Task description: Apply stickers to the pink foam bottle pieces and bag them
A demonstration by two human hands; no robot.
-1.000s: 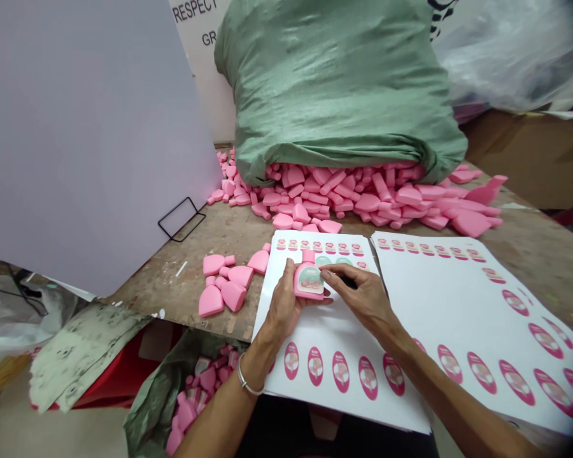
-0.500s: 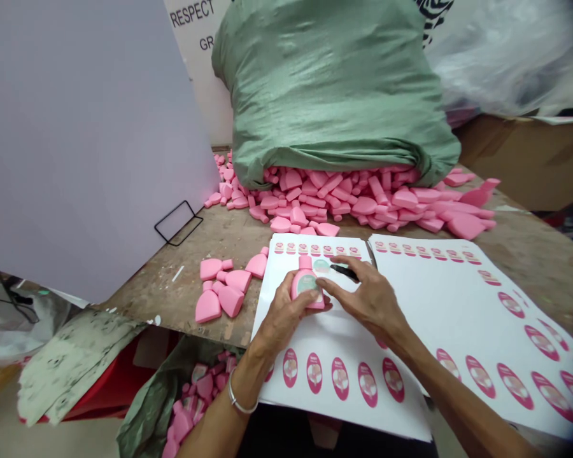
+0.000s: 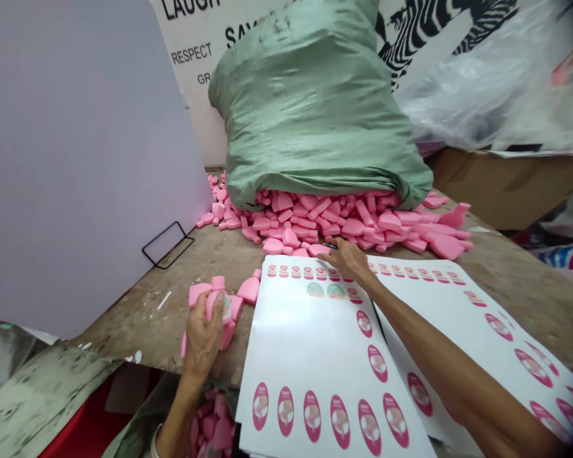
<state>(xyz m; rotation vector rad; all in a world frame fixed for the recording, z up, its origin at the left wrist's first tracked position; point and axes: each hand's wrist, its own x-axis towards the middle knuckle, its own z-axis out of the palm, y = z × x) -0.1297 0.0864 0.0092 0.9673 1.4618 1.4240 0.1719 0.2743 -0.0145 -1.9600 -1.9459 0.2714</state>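
My left hand [image 3: 203, 337] is closed round a pink toy-like bottle [image 3: 214, 299] with a pale green label on its front. It hangs over a small group of plain pink bottles on the table, some hidden behind the hand; one of them [image 3: 249, 289] lies close to the sheets. Farther out, my right hand [image 3: 348, 257] reaches to the front of the big bottle pile. A slim black tool [image 3: 330, 245] sticks out from its fingers; its exact kind is unclear. The fingertips touch or nearly touch a pink bottle [image 3: 318, 250] there.
A green sack [image 3: 310, 121] spills a heap of pink bottles [image 3: 353, 226]. Two sticker sheet stacks [image 3: 310, 343] [image 3: 424, 312] lie at the front. A wire stand [image 3: 168, 245] and a tall pale panel [image 3: 86, 159] stand left; a cardboard box [image 3: 506, 187] is at the right.
My left hand has carried the labelled bottle left, off the sheet to above the small group. My right hand has moved away from it, forward to the pile, keeping the black tool. The view has shifted.
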